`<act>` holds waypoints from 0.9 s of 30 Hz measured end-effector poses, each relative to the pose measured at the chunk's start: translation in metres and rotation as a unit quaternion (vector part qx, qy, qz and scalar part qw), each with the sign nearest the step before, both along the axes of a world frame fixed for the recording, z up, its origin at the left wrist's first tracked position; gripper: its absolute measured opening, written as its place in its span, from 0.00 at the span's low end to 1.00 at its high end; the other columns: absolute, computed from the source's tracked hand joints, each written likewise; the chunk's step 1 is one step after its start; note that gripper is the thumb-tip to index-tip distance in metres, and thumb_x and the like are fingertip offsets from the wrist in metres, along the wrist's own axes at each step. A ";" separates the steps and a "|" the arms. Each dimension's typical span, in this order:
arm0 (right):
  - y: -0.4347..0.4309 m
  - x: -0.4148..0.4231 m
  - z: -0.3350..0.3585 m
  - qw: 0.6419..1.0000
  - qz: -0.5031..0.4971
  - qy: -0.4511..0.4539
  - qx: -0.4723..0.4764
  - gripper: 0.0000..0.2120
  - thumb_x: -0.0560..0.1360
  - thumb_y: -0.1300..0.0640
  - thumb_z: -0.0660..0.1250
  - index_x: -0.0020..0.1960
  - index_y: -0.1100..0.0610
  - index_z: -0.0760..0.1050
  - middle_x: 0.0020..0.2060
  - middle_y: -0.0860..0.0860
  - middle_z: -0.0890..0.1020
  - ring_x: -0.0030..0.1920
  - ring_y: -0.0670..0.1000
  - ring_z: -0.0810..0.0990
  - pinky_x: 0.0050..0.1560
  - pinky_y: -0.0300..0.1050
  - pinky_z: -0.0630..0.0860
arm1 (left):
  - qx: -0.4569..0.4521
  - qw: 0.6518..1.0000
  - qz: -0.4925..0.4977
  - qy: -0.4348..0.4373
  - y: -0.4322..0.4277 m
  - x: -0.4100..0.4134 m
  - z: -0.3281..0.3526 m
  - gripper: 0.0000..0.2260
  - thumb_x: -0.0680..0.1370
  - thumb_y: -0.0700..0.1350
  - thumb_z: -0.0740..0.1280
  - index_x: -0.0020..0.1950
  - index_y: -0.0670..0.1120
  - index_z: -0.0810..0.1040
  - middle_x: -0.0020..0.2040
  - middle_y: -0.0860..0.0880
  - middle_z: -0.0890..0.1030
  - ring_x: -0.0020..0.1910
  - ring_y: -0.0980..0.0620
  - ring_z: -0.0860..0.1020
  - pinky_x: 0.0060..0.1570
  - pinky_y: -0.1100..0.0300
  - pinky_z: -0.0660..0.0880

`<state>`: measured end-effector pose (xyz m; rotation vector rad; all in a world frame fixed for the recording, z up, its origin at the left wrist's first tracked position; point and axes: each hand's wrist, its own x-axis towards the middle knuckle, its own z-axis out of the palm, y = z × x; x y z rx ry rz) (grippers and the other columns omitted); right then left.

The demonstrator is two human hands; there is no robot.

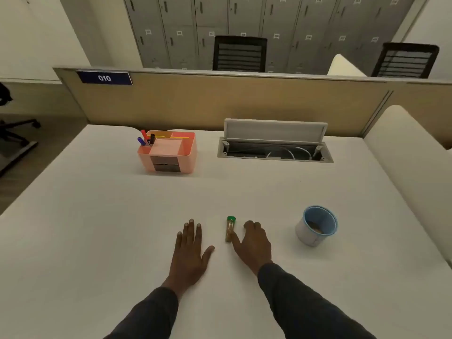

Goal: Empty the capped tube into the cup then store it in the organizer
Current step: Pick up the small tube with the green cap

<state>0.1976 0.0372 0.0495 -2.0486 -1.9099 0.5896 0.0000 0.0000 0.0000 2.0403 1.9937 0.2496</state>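
Head view, left to right. At the far left of the white bench (pixel 97 241) I see the pink organizer (pixel 167 151), upright, with markers (pixel 146 138) standing in its rear-left compartment. Nearer me, my left hand (pixel 190 250) lies flat on the bench, fingers (pixel 191 228) spread apart and holding nothing. Just beside it lies the capped tube (pixel 230 228), on its side, green cap (pixel 231 218) pointing away from me, with tan contents visible inside. My right hand (pixel 254 243) rests next to the tube; its thumb touches the tube's side, the other fingers curled on the bench, not clamped around it. Well to the right stands the blue-rimmed cup (pixel 316 226), tilted in view, with something tan at its bottom.
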 end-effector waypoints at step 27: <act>-0.049 0.044 0.062 0.929 0.000 0.362 -0.076 0.10 0.81 0.48 0.66 0.56 0.53 0.81 0.46 0.47 0.88 0.44 0.45 0.87 0.40 0.36 0.83 | -0.134 0.821 0.104 -0.545 -0.016 0.097 0.115 0.14 0.84 0.54 0.60 0.49 0.53 0.85 0.48 0.50 0.88 0.48 0.53 0.86 0.49 0.59 0.82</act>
